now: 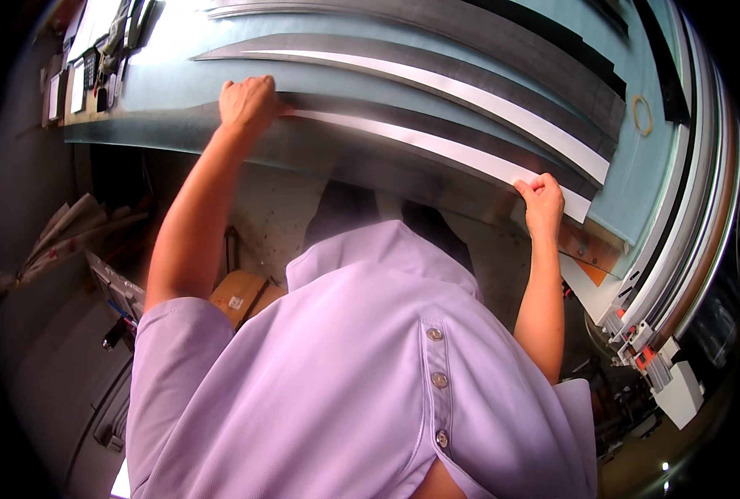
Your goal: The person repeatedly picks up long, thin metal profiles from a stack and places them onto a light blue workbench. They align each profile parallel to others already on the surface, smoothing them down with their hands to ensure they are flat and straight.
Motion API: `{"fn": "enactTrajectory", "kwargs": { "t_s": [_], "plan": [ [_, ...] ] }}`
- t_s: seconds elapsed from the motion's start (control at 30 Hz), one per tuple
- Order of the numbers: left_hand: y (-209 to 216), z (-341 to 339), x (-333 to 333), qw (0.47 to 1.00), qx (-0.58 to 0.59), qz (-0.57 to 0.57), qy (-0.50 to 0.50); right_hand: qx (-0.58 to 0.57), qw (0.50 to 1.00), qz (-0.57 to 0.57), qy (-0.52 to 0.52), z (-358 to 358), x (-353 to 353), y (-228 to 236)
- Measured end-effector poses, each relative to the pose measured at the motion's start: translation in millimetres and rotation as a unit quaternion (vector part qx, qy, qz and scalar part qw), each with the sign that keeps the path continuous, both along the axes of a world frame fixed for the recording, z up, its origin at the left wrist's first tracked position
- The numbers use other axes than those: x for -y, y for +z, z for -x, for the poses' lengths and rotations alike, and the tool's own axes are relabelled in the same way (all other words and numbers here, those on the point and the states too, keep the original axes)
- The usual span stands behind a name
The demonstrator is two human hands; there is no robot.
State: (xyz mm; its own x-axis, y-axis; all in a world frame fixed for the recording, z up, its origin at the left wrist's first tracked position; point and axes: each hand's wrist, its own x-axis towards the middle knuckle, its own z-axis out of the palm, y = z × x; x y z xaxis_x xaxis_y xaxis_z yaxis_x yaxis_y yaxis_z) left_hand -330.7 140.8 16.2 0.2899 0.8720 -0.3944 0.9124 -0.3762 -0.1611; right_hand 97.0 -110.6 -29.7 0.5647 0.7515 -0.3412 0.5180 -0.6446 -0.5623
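Note:
A long dark grey strip [436, 123] with a white strip [420, 143] along its near side lies at the front edge of the glass-topped table. At its left end my left hand [249, 101] is closed, fingers curled down on the strip; the fingertips are hidden. My right hand [543, 204] pinches the near edge of the white strip close to its right end, thumb and fingers together. Between the hands the strip runs slanting down to the right. Just beyond it lies a similar dark strip with a white band [461, 87].
Further dark sheets [436, 25] lie at the far side of the table [162, 87]. A yellowish ring [642, 115] rests at the right, beside long metal rails [694, 200]. A calculator [90, 68] and small tools are at the far left. Below stands a brown box [239, 293].

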Motion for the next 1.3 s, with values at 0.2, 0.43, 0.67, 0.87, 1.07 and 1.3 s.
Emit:
{"fn": "enactTrajectory", "kwargs": {
  "t_s": [0.2, 0.43, 0.67, 0.87, 1.07, 1.3],
  "plan": [
    [-4, 51, -24, 0.999, -0.027, 0.015, 0.029, 0.003, 1.000, -0.012, 0.007, 1, 0, -1],
    [7, 79, -48, 0.963, 0.018, 0.160, 0.216, 0.001, 1.000, -0.010, 0.007, -3, 2, -1],
    [-8, 26, 38, 0.944, 0.191, -0.268, 0.007, 0.020, 1.000, -0.004, 0.009, -2, 2, -7],
    [-16, -138, 171, 0.913, 0.354, -0.005, -0.200, 0.026, 0.999, 0.001, 0.022, -1, -3, -5],
    [-32, -80, 152, 0.960, 0.230, -0.099, -0.125, 0.032, 0.999, -0.002, 0.025, -3, -2, -6],
    [-25, -17, 126, 0.962, 0.199, -0.168, -0.078, 0.026, 0.999, -0.009, 0.021, -3, 1, -9]
  ]
}}
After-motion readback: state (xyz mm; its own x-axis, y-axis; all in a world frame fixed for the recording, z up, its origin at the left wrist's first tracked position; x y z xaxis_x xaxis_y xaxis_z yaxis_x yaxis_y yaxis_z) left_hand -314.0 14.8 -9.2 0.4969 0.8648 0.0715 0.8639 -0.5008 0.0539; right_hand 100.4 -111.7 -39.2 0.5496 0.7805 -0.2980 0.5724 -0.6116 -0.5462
